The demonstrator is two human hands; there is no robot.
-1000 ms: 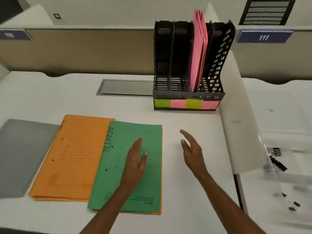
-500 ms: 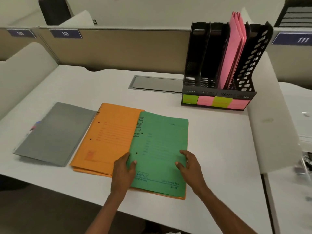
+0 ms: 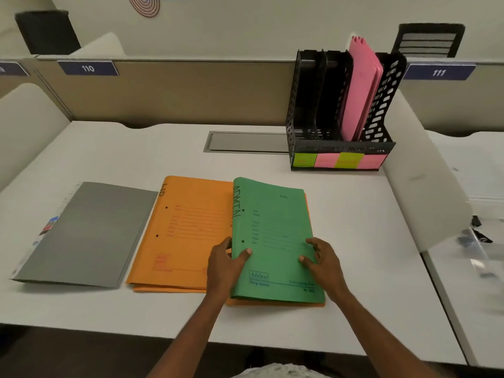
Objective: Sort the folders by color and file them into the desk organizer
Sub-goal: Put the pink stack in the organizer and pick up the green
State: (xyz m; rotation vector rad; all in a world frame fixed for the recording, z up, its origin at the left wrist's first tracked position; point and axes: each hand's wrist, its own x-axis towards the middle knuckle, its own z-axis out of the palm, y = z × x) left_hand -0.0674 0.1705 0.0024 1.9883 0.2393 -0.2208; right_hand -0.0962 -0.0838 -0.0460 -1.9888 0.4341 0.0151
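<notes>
A green folder marked ADMIN lies on orange folders near the desk's front. My left hand grips its left spine edge, thumb on top, and that edge is raised off the orange ones. My right hand presses its fingers on the green cover near the right side. A grey folder lies flat to the left. The black desk organizer stands at the back right with pink folders upright in its third slot; green and pink sticky labels line its front.
A metal cable hatch is set into the white desk behind the folders. A low white divider bounds the desk on the right, a tan partition the back. Small dark clips lie on the neighbouring desk.
Both hands came down from hovering onto the green folder. The left hand has taken its spine edge and lifted it slightly; the right hand now rests on the cover. The view has shifted left.
</notes>
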